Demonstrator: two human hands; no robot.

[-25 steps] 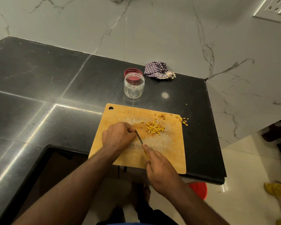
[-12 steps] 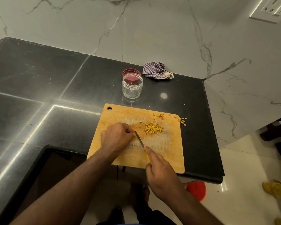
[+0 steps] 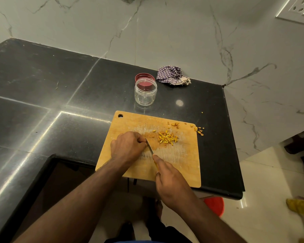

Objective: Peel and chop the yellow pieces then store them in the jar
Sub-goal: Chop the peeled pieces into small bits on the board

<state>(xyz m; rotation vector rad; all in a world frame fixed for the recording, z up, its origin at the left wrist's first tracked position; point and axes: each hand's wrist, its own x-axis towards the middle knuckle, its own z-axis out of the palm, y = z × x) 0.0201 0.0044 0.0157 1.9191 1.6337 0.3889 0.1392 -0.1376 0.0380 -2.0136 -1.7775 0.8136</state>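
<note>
Black granite counter [image 3: 42, 95] is carrying everything, with a wooden cutting board [image 3: 179, 171] lying at its near edge as the landmark. On that board, toward its far side, a small heap of chopped yellow pieces [image 3: 167, 138] is sitting, and a few scraps [image 3: 199, 130] are spilling just off its far right corner. Beyond the board's far edge an open clear jar [image 3: 145, 92] is standing, its red lid [image 3: 144, 77] lying just behind it and a checked cloth [image 3: 172, 77] beside that.

Left of the heap, the left hand [image 3: 127, 148] is curling its fingers over something on the board; what it is pinning is hidden. The right hand [image 3: 172, 183] is gripping a yellow-handled knife [image 3: 150, 149], whose blade is reaching up against the left fingertips.

I would judge chopping is underway. Doing it well is calling for knuckles tucked back, short straight cuts, and cut bits swept toward the heap, not the board's right edge.
</note>
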